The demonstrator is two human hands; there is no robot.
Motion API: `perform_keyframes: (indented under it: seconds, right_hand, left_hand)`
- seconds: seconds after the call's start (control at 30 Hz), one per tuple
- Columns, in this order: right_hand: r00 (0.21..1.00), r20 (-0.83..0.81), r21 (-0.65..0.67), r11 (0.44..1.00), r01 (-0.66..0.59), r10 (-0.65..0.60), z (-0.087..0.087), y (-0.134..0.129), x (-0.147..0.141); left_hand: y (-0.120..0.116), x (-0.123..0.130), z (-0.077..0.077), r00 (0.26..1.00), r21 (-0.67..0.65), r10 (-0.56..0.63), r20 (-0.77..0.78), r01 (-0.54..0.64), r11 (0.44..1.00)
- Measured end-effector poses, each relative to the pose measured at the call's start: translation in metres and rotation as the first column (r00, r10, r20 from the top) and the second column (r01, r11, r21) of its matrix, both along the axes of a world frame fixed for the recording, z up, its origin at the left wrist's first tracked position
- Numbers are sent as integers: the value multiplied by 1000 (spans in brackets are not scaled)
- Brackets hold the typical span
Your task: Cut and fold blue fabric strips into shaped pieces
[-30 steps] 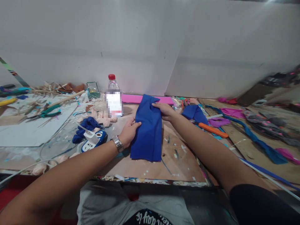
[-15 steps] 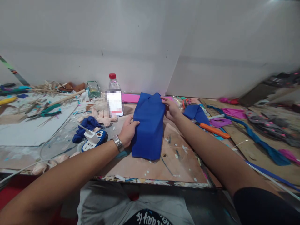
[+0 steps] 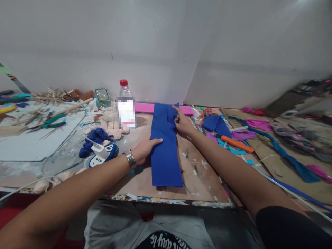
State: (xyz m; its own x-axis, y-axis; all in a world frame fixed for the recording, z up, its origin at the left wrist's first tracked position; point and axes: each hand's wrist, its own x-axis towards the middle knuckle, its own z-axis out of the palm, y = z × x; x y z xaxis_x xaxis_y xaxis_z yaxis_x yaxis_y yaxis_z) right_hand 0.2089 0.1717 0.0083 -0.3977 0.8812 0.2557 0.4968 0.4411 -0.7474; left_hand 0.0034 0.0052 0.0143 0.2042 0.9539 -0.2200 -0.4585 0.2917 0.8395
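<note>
A long blue piece of cloth [image 3: 166, 162] stretches from the back of the work surface toward its front edge, with a fold near its upper right. My left hand [image 3: 145, 148] grips its left edge around the middle, thumb on top and the other fingers hidden beneath. At the upper right edge, my right hand [image 3: 183, 121] holds the cloth, its index finger extended along the folded part and the remaining fingers curled at the edge. Behind the cloth lies a pink strip [image 3: 145, 108].
Left of the hands are a blue-and-white power strip [image 3: 102, 155], crumpled blue cloth [image 3: 94, 140], a red-capped bottle [image 3: 125, 89] and green-handled pliers [image 3: 50, 122]. To the right lie an orange utility knife [image 3: 237, 144], folded blue cloth [image 3: 217, 125] and a teal strip [image 3: 287, 157]. A wall rises behind.
The blue cloth has turned to look narrower and longer, its lower end nearer the front edge. My right hand has shifted left and slightly down; my left thumb lies further over the cloth.
</note>
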Motion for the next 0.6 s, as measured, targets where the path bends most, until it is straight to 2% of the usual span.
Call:
perform_keyframes:
  seconds: [0.07, 0.13, 0.23, 0.33, 0.5, 0.6]
  right_hand:
    - [997, 76, 73, 996, -40, 35, -1, -3, 1]
    - [987, 154, 143, 987, -66, 44, -2, -3, 1]
    - [946, 325, 230, 969, -87, 8, -3, 0, 1]
    - [891, 453, 254, 962, -102, -25, -1, 2, 2]
    - [863, 505, 238, 964, -117, -20, 7, -6, 4]
    - [862, 505, 274, 954, -118, -38, 15, -18, 10]
  left_hand:
    - [-2, 1, 2, 1000, -16, -17, -9, 16, 1000]
    - [-2, 1, 2, 999, -4, 14, -34, -14, 1000]
    - [0, 1, 0, 995, 25, 83, -57, -82, 996]
    - [3, 0, -2, 990, 38, 124, -64, -122, 992]
    - [4, -1, -2, 982, 63, 171, -78, -167, 984]
    - [4, -2, -1, 974, 83, 207, -92, -200, 976]
